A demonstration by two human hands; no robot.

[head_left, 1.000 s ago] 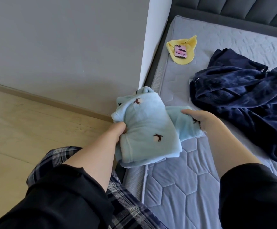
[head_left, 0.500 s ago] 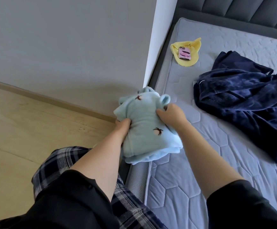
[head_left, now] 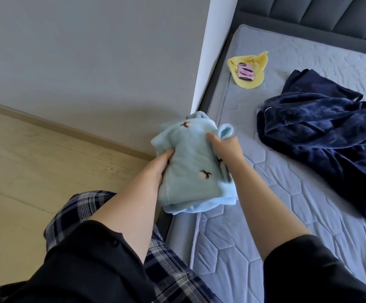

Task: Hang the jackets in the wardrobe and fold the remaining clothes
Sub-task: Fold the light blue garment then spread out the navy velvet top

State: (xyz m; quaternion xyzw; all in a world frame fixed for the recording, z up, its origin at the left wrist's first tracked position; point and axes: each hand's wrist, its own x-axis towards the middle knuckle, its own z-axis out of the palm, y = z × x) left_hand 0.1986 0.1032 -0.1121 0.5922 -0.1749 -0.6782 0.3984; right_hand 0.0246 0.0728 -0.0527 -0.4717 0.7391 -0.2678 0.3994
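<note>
A light blue fleece garment [head_left: 190,169] with small brown embroidered marks is folded into a thick bundle at the mattress's left edge. My left hand [head_left: 159,166] grips its left side. My right hand [head_left: 225,147] grips its right side, fingers pressed over the top fold, and a small loop of fabric sticks up beside the thumb. A dark navy plush jacket [head_left: 330,136] lies crumpled and unfolded on the mattress [head_left: 276,215] to the right, apart from both hands.
A yellow cloth [head_left: 256,77] with a pink phone [head_left: 246,71] on it lies near the head of the bed. A white wall corner [head_left: 208,62] and grey wall stand left of the mattress, above wooden floor [head_left: 35,171]. A dark padded headboard [head_left: 330,14] is at the back.
My right hand has folded the garment's right flap over onto the bundle and now presses on top of it. The left hand has kept its grip.
</note>
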